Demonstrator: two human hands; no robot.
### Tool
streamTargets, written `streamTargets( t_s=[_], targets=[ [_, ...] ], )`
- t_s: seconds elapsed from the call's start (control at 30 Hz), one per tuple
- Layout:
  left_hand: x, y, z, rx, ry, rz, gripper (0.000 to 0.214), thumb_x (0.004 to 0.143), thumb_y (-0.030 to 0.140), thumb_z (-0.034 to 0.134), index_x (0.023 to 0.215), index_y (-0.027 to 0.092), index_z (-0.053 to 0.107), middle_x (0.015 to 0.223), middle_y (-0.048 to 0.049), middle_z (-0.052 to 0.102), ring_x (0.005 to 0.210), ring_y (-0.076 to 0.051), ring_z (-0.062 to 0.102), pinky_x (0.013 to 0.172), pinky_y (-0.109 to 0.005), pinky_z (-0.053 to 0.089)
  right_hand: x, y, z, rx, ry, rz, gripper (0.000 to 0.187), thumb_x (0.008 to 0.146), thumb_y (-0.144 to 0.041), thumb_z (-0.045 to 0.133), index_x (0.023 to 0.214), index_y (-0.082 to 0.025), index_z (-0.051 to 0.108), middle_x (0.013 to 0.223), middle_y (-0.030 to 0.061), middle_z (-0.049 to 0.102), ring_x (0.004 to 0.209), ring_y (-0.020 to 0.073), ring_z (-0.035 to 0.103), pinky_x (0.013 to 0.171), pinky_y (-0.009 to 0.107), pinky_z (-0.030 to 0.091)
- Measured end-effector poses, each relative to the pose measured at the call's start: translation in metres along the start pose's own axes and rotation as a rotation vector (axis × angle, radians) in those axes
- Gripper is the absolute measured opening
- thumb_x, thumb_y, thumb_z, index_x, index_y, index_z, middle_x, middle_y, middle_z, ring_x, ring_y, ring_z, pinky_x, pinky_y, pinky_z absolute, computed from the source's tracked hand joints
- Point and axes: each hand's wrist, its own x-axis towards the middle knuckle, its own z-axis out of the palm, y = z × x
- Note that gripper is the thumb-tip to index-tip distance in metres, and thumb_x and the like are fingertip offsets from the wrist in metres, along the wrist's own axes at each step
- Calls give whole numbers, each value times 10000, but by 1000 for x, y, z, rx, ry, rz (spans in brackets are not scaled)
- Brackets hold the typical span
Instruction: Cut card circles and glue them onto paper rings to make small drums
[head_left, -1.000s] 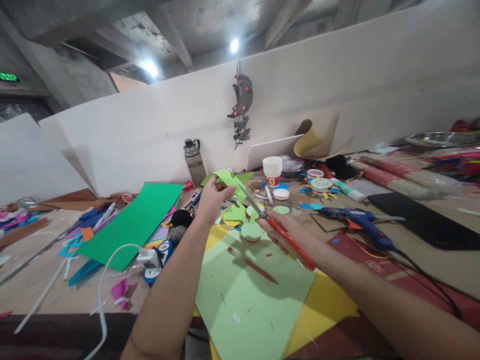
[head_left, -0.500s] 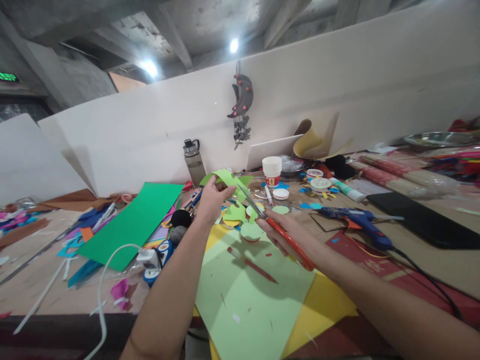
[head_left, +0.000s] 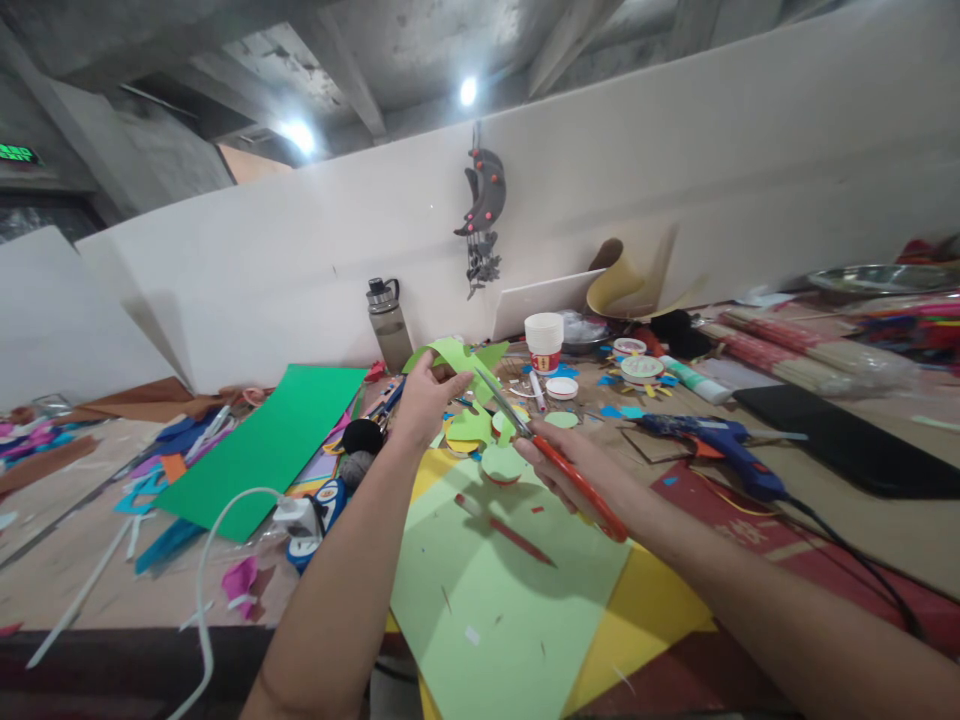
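Observation:
My left hand (head_left: 429, 392) pinches a piece of bright green paper (head_left: 452, 353) with a cut, irregular outline, held above the table. In my right hand (head_left: 559, 462) is a pair of scissors (head_left: 574, 470) with red-orange handles; the blades point up and left, their tips at the green paper. Beneath both hands a light green sheet (head_left: 517, 610) lies over a yellow sheet (head_left: 649, 610). A red pencil (head_left: 517, 540) rests across the light green sheet, and a round light green disc (head_left: 502, 463) sits at its far edge.
On the right lie a blue glue gun (head_left: 720, 450) with a trailing cord and a black flat object (head_left: 847, 445). A bottle (head_left: 388, 330) and stacked paper cups (head_left: 544, 342) stand at the back. To the left are a green sheet (head_left: 262, 450) and a plugged-in white cable (head_left: 206, 600).
The green paper has shifted very slightly to the right. Both hands and the scissors look almost the same as before.

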Motion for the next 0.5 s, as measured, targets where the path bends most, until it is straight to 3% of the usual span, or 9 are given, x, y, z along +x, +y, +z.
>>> streamTargets(
  t_s=[0.23,0.5],
  targets=[
    [0,1,1,-10,10,-4,532,597,248,829,1061,192,577,900,-17,711,737,-126,640,675,-233,495,1,0,0,23,1,77,364,821,-585,562,789,-244,438,492,-98,412,329,85,382,304,208,310],
    [2,-5,-2,21,-54,22,550,627,288,825,1108,187,579,1025,-70,713,871,-186,670,742,-288,524,1,0,3,30,18,7,300,849,-517,553,787,-243,448,478,-93,412,364,86,379,368,212,312]
  ],
)
